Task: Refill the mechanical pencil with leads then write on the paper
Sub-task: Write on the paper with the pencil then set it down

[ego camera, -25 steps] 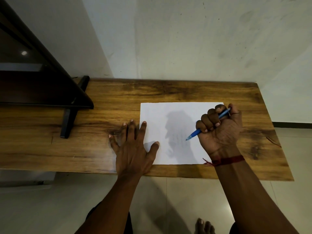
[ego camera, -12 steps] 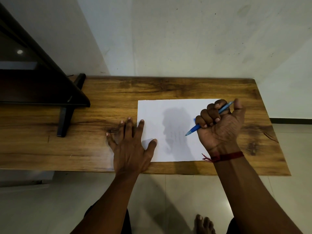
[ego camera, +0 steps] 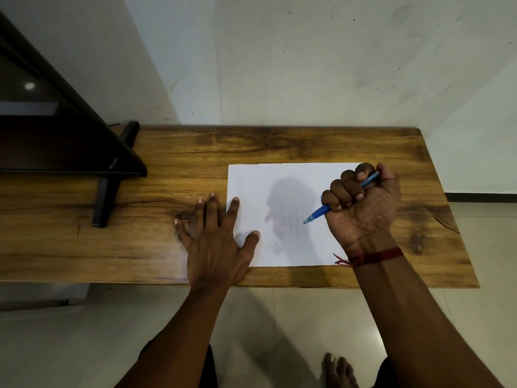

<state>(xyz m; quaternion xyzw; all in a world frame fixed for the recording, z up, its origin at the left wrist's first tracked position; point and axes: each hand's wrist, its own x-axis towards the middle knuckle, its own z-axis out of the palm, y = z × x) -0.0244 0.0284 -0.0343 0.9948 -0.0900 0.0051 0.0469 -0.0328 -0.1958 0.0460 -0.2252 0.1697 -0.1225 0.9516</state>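
- Plain grey wall backs a wooden desk [ego camera: 279,144]; a dark stand [ego camera: 106,203] sits at the left of the frame.
- Paper [ego camera: 279,186] lies right of centre on the desk, faint marks visible near its middle.
- Right hand [ego camera: 363,208]: fingers clenched in a fist around the blue mechanical pencil [ego camera: 321,212], tip angled down-left, at or just above the sheet; contact cannot be confirmed.
- Left hand [ego camera: 215,242]: fingers spread flat, released, only the index finger and thumb resting on the paper's left edge.
- Risk: the fist grip gives coarse pressure control; fine lead could snap or tear the sheet.
- Risk: light hold at one edge may let the paper pivot under a stroke.
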